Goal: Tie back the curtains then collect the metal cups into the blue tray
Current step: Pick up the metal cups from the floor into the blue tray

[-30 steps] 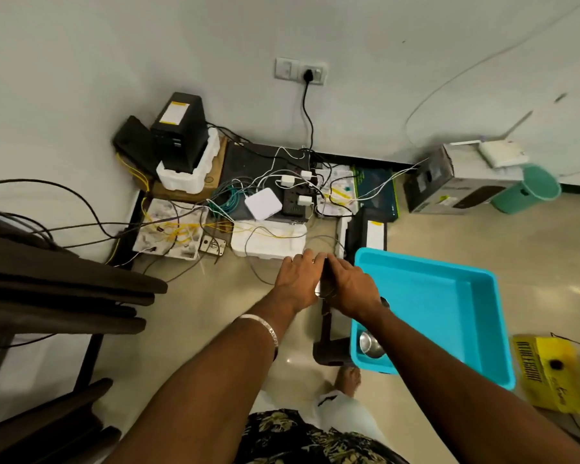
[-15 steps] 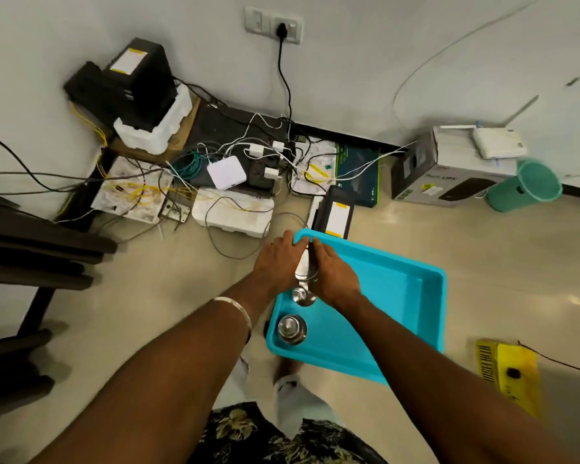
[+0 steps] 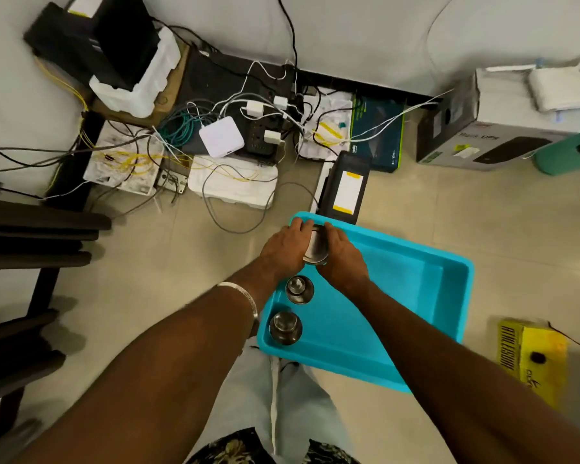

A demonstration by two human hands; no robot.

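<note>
Both hands close around one metal cup (image 3: 315, 246), left hand (image 3: 287, 247) and right hand (image 3: 340, 259) cupping its sides, low over the blue tray (image 3: 416, 296) at its eleven-o'clock corner. Two metal cups (image 3: 299, 289) stand behind, toward six o'clock.

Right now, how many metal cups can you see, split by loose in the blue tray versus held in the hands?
Metal cups standing loose in the blue tray: 2, the nearer cup and the farther cup
Metal cups held between the left hand and right hand: 1, the held cup
Total: 3
</note>
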